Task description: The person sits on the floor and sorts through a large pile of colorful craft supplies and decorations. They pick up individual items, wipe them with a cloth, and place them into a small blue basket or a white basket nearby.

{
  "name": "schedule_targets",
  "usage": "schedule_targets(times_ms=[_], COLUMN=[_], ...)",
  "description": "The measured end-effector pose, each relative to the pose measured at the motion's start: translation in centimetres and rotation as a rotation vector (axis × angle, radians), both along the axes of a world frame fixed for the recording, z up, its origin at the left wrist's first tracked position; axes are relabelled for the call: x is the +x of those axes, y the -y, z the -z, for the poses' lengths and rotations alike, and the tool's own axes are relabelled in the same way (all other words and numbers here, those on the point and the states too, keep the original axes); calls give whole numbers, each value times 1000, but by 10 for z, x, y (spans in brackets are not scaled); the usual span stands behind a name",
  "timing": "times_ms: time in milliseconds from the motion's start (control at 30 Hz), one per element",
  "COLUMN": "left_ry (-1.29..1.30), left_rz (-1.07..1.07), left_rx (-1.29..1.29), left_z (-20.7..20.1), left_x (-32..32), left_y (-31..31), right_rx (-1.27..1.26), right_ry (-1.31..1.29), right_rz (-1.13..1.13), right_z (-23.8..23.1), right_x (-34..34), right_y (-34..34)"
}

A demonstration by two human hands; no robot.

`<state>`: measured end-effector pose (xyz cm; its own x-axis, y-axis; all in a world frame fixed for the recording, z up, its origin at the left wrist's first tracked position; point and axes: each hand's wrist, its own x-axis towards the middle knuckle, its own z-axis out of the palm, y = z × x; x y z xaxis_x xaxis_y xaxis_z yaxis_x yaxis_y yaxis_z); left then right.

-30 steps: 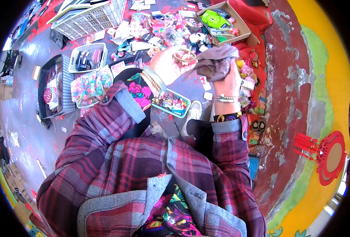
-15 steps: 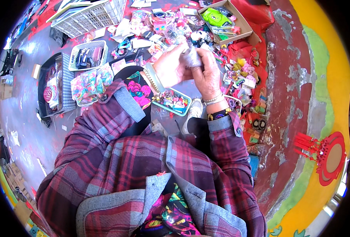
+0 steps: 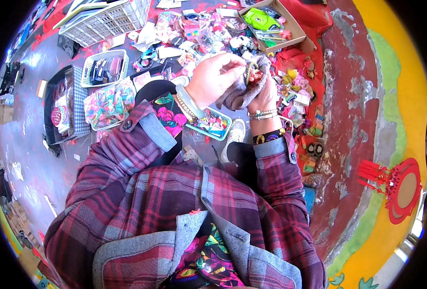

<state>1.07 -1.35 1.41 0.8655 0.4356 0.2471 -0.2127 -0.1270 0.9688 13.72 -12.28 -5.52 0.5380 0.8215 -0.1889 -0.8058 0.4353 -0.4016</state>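
Observation:
A grey-brown, fuzzy cloth pouch (image 3: 245, 98) gapes open in front of me, with small reddish and olive pieces inside it. My right hand (image 3: 266, 96) is closed round its right side and holds it up; most of those fingers are behind the cloth. At the pouch's left rim, my left hand (image 3: 212, 79) has thumb and fingertips pressed together in a pinch. What sits in that pinch, if anything, is too small to make out. Below my hands, a teal-rimmed tray (image 3: 229, 126) of small colourful items lies on the floor beside a white shoe (image 3: 236, 135).
A heap of packaged hair accessories (image 3: 199, 33) spreads ahead. A cardboard box (image 3: 293, 36) with a green pouch stands far right, a grey crate (image 3: 110, 24) far left. At left are a white basket (image 3: 90, 72), a black bin (image 3: 81, 103) and a bag of colourful pieces (image 3: 110, 103).
The grey cloth, earlier bunched between both hands, now spreads open and shows pieces inside. My right hand has shifted slightly right, and the left has gone to the rim in a pinch.

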Motion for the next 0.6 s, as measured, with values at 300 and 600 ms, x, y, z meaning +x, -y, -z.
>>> schedule_targets(times_ms=[300,600], left_ry=[-114,-62], left_rz=[-95,-99], left_rx=[556,238], left_z=[-3,-7], left_x=[-4,-4], left_y=[-1,-1], right_rx=[-127,-77], right_ry=[9,19], right_rz=[-110,-120], right_z=[-52,-51], right_x=[-31,-27], right_y=[-10,-8])
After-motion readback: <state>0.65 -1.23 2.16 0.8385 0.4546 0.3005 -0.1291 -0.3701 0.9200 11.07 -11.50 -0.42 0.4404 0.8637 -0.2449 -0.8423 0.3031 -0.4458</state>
